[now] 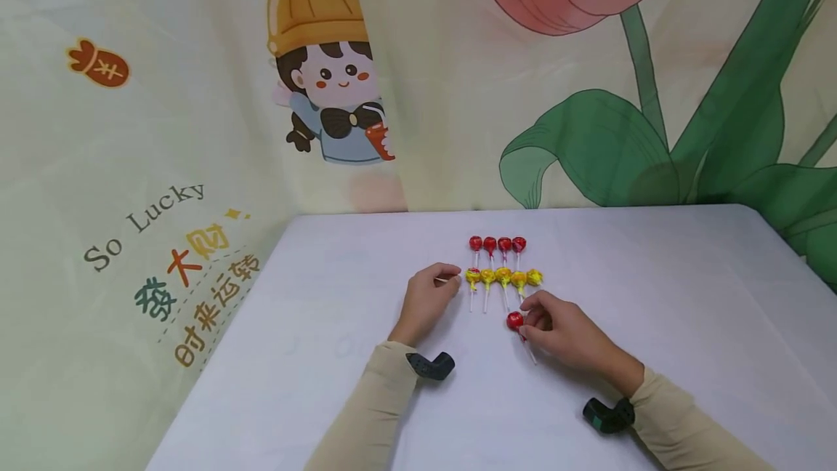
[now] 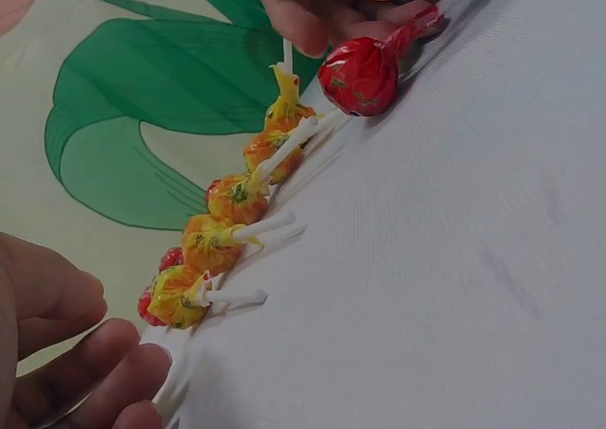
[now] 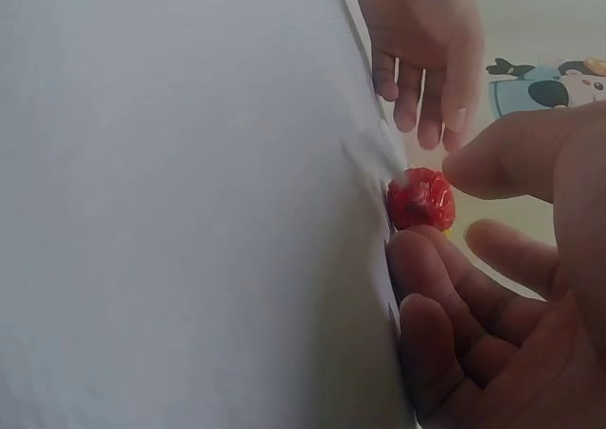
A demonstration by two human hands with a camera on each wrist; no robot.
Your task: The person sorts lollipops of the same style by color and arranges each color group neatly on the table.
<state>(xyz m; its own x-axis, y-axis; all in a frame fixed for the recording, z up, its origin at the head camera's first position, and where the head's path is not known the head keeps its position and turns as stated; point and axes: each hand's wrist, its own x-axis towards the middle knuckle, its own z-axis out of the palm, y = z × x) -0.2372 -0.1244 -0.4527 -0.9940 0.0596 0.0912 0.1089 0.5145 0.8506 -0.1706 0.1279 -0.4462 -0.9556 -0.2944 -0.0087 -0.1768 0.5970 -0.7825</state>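
A red lollipop [image 1: 514, 320] lies in front of the yellow row, its stick slanting toward the lower right. My right hand [image 1: 556, 325] is right beside it, thumb and forefinger apart around the wrapper neck. The right wrist view shows the red candy head [image 3: 421, 200] between the spread thumb and fingers. Several yellow lollipops [image 1: 503, 276] stand in a row, most sticks pointing toward me; behind them is a row of red lollipops [image 1: 490, 244]. My left hand [image 1: 428, 296] rests left of the rows, fingers loosely bent near the leftmost yellow lollipop [image 2: 178, 296], holding nothing visible.
A white cloth [image 1: 314, 275] covers the table. Behind it hangs a printed curtain [image 1: 445, 93] with a cartoon child and a tulip. A black wrist camera is strapped on each sleeve, left [image 1: 431, 365] and right [image 1: 608, 415].
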